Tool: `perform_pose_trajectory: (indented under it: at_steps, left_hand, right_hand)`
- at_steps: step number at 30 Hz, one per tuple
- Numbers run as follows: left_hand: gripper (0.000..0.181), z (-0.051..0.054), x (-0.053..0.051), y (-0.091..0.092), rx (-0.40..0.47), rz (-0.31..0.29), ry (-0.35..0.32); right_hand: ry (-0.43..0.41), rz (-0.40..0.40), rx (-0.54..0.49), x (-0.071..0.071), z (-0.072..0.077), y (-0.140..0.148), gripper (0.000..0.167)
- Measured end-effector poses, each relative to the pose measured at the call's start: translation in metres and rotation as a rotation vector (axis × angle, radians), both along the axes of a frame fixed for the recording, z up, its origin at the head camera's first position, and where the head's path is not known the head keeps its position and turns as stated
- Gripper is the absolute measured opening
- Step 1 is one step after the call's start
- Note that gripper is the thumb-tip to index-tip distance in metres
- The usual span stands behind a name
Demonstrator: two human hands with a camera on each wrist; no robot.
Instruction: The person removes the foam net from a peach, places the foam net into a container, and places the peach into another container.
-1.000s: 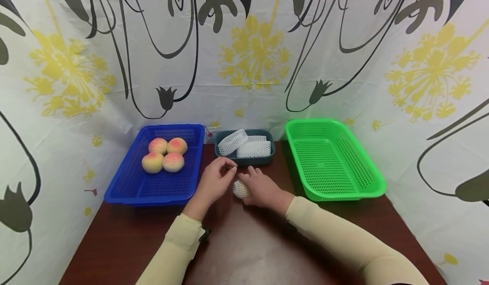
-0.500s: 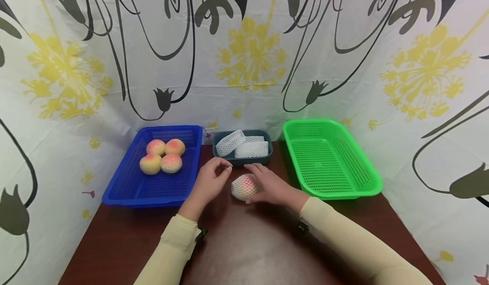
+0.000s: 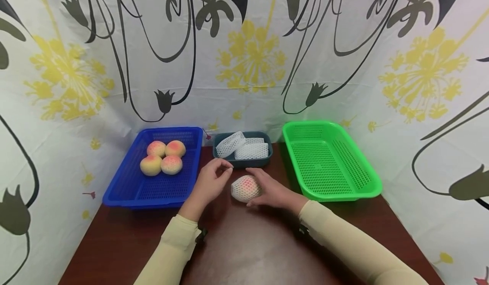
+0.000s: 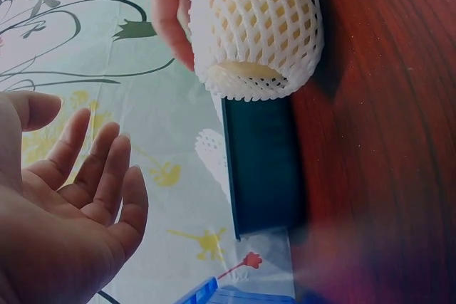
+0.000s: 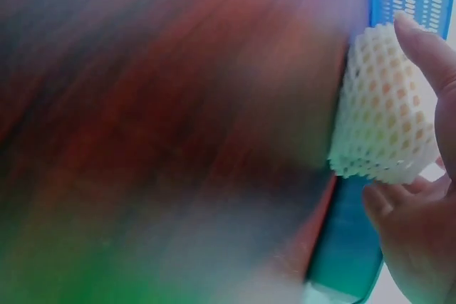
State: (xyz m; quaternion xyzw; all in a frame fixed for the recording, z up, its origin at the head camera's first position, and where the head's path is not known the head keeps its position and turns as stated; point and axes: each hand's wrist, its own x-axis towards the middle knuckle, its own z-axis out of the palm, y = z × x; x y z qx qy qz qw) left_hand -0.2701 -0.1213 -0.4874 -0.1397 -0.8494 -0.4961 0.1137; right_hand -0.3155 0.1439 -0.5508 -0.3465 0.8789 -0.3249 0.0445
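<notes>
A peach in a white foam net sleeve (image 3: 245, 188) sits on the dark red table in front of the small teal tray. My right hand (image 3: 273, 190) curves round its right side, thumb in front and fingers behind. The right wrist view shows the thumb against the foam net (image 5: 388, 105) and the fingers at its other side. My left hand (image 3: 211, 180) hovers just left of the peach with nothing in it. Its fingers are loosely bent and apart from the peach in the left wrist view, where the sleeve's open end (image 4: 253, 69) faces the camera.
A blue basket (image 3: 153, 202) with several bare peaches (image 3: 172, 164) stands at the left. The teal tray (image 3: 250, 163) holds white foam nets (image 3: 252, 149) at the back. To the right is a green basket (image 3: 321, 166). A patterned cloth (image 3: 244, 98) rises behind the table.
The netted peach, mostly covered by my right hand a second ago, now shows more fully. My right hand has shifted slightly right and round its side. The left hand has barely moved.
</notes>
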Motion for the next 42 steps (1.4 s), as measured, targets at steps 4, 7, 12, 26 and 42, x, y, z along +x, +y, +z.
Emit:
perform_pose_trajectory:
  at_steps: [4, 7, 12, 26, 42]
  left_hand:
    - [0.009, -0.001, 0.0, -0.001, -0.004, 0.0, -0.007]
    - [0.009, -0.002, 0.0, -0.001, -0.011, -0.001, -0.01]
    - [0.008, -0.002, 0.0, -0.001, -0.008, -0.003, -0.012]
    - [0.005, 0.003, 0.005, -0.01, 0.062, 0.025, 0.053]
    - [0.015, 0.012, 0.01, -0.014, 0.202, -0.186, 0.196]
  right_hand:
    - [-0.036, 0.035, -0.037, -0.003, -0.006, 0.0, 0.11]
    - [-0.017, 0.059, -0.059, -0.003, -0.01, 0.0, 0.097]
    - [0.03, 0.052, -0.079, -0.004, -0.014, -0.002, 0.085]
    - [0.132, 0.021, -0.148, 0.009, 0.044, -0.006, 0.084]
    - [0.121, 0.082, -0.198, 0.02, 0.106, 0.003, 0.084]
